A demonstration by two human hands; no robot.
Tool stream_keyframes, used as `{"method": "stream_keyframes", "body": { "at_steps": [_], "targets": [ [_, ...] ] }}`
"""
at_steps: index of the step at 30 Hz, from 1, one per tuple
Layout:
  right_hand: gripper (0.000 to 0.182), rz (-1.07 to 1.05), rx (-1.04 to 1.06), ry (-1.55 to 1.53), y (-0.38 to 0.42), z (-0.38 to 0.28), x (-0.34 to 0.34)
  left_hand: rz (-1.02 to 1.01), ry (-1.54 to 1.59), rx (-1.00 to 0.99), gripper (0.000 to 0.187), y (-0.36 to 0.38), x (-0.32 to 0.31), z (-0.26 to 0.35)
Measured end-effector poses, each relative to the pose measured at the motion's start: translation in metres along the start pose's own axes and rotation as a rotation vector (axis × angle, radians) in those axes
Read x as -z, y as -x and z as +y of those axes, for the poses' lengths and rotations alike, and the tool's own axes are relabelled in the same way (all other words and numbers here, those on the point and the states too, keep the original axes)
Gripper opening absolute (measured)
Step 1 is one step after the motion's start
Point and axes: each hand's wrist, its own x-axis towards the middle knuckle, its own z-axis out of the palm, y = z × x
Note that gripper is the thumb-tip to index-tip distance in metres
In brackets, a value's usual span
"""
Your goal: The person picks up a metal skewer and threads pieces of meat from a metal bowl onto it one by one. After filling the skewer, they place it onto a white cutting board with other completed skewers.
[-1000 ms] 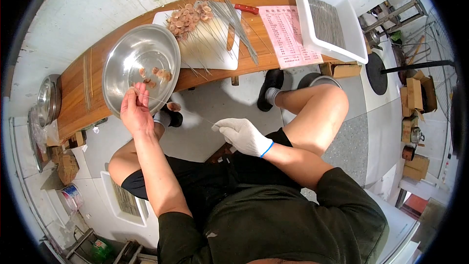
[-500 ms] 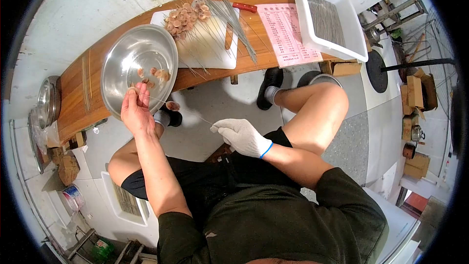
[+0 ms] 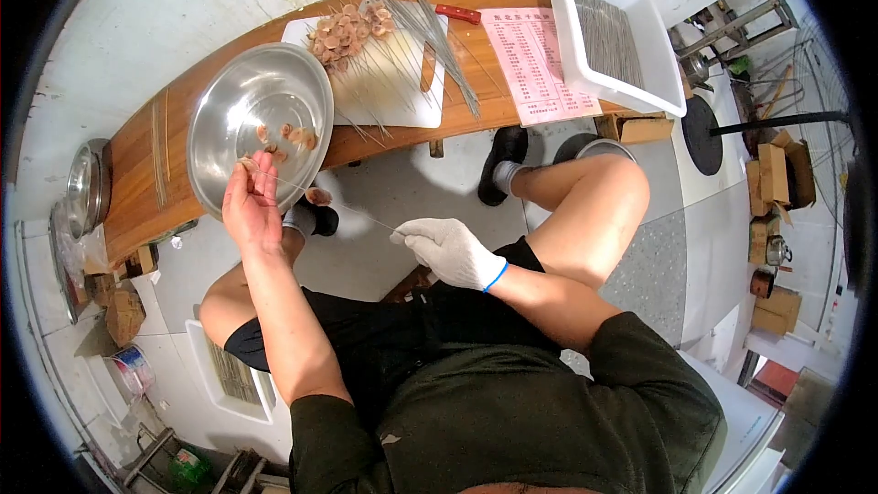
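Note:
My gloved right hand (image 3: 450, 251) is closed around one end of a thin metal skewer (image 3: 366, 217), which slants up toward my left hand. A small brownish-pink piece of meat (image 3: 318, 196) is threaded partway along it. My bare left hand (image 3: 251, 206) pinches another small pale piece (image 3: 245, 164) near the skewer's far end, over the rim of a steel basin (image 3: 208, 119); the tip itself is hard to make out. Several loose meat pieces (image 3: 294, 135) lie in the basin, which leans at the table's front edge.
On the wooden table (image 3: 137, 206), a white cutting board (image 3: 402, 96) bears filled skewers (image 3: 343, 35) and bare ones (image 3: 444, 50). Beyond are a red knife handle (image 3: 457, 14), a pink printed sheet (image 3: 526, 64) and a white bin (image 3: 663, 55) of skewers. Another skewer bin (image 3: 210, 366) stands at lower left.
Both hands hold nearly the same pose, with the skewer still between them. The whole view has shifted very slightly.

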Motion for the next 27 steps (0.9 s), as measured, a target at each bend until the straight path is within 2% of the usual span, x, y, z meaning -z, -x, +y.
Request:
{"method": "stream_keyframes", "body": {
  "at_steps": [2,14,27],
  "targets": [
    [0.027,0.012,0.046,0.034,-0.002,0.002,0.001,-0.001,-0.001,-0.005,0.022,0.003,-0.005,0.002],
    [0.026,0.006,-0.079,-0.004,0.005,-0.006,0.001,0.034,-0.014,0.017,0.021,-0.001,-0.002,-0.004],
    [0.026,0.004,-0.009,-0.021,0.005,0.007,-0.002,0.040,-0.049,0.026,0.024,0.002,-0.004,-0.007]
  ]
}}
